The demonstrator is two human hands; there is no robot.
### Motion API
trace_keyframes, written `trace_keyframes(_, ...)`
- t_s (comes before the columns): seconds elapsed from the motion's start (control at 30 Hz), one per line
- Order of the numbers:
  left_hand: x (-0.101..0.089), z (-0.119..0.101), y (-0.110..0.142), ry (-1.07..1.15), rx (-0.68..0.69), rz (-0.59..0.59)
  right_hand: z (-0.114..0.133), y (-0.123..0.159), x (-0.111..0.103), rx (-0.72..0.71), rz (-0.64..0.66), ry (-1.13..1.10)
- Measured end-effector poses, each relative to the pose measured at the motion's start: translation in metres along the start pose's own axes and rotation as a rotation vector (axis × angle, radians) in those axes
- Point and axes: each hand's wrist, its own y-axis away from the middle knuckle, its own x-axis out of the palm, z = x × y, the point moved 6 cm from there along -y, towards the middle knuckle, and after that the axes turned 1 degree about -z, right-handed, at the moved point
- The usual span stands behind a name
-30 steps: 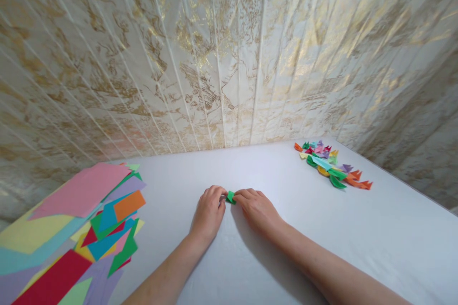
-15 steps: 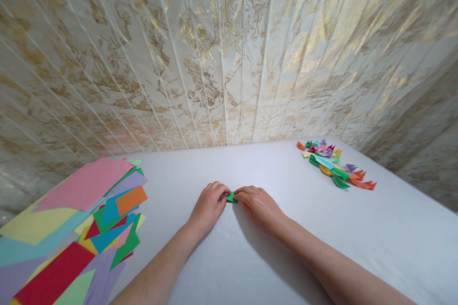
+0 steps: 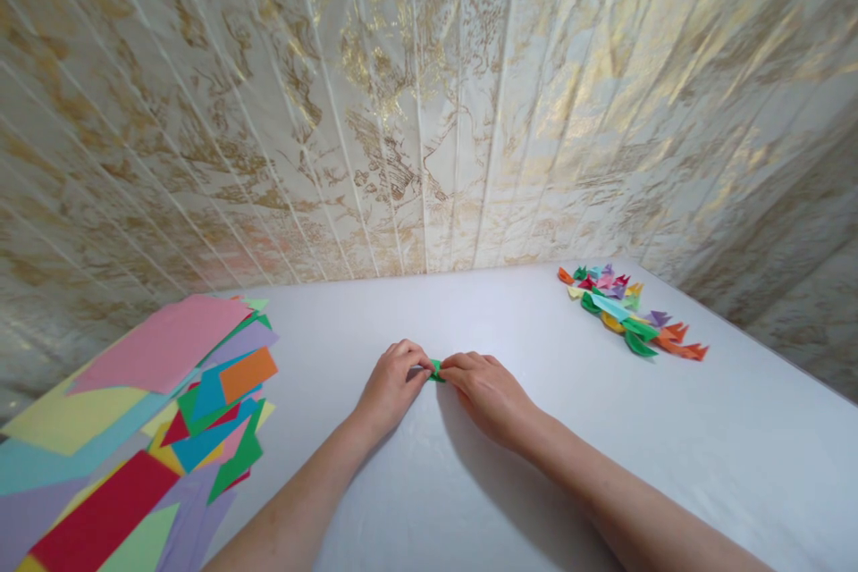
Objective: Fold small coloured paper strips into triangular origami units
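My left hand and my right hand meet fingertip to fingertip on the white table. Between them they pinch a small folded green paper piece, pressed down on the table surface. Only a narrow sliver of the green piece shows between the fingers; the rest is hidden under them. Both hands have their fingers curled and closed on it.
A pile of small folded paper pieces in several colours lies at the back right of the table. A heap of coloured paper sheets and cut rectangles covers the left side. A cream and gold patterned wall rises behind.
The fingers of both hands have closed in tighter on the green piece, so less of it shows now. The arms have barely moved.
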Motion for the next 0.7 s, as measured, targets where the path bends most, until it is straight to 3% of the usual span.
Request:
trace_keyframes(0.37, 0.0045, 0.0025, -0.0021, -0.115, -0.054, -0.086, 0.0021, -0.0006, -0.006, -0.006, 0.06, -0.03)
trace_keyframes(0.7, 0.0074, -0.0005, -0.0029, -0.199, -0.097, -0.102, -0.0029, -0.0024, -0.0068, -0.068, -0.016, -0.155)
